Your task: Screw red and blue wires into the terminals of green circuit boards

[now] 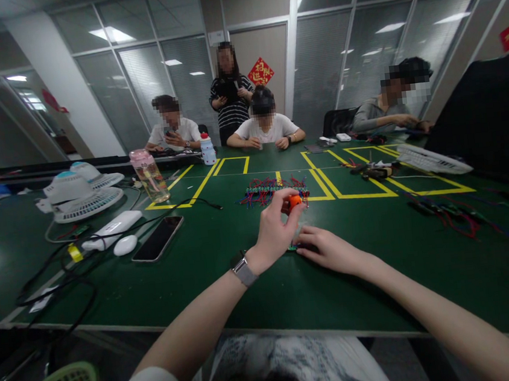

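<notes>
A green table (213, 231) spreads before the person, with a heap of wired boards (273, 192) set beyond the hands, its long axis running left to right. The left hand (275, 229) is raised, thumb and fingers pinched around an orange object; the right hand (331, 250) lies low, fingers bunched, though whether they grip or merely press I cannot tell. The orange object (295, 200) is above the small green board (292, 248), which sits on the table just left of the right fingertips, the nearer hand; its long axis is hidden.
</notes>
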Tool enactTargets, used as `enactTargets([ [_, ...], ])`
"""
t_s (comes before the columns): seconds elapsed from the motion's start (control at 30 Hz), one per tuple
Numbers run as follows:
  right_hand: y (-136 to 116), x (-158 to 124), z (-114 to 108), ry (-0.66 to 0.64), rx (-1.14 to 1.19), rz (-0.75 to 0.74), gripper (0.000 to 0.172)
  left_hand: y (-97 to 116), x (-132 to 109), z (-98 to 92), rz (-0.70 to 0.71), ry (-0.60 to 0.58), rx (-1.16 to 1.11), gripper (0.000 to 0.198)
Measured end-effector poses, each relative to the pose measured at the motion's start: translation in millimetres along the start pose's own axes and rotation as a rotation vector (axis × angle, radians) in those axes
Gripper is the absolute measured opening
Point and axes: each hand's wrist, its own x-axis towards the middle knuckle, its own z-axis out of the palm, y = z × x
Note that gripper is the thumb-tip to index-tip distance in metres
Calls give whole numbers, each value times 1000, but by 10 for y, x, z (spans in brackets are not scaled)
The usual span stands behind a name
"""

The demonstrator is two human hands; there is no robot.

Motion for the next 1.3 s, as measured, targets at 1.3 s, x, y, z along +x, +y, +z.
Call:
enactTargets([
  [1.3,30,1,24,18,19,-19,19,19,-6,-3,141,73,110,18],
])
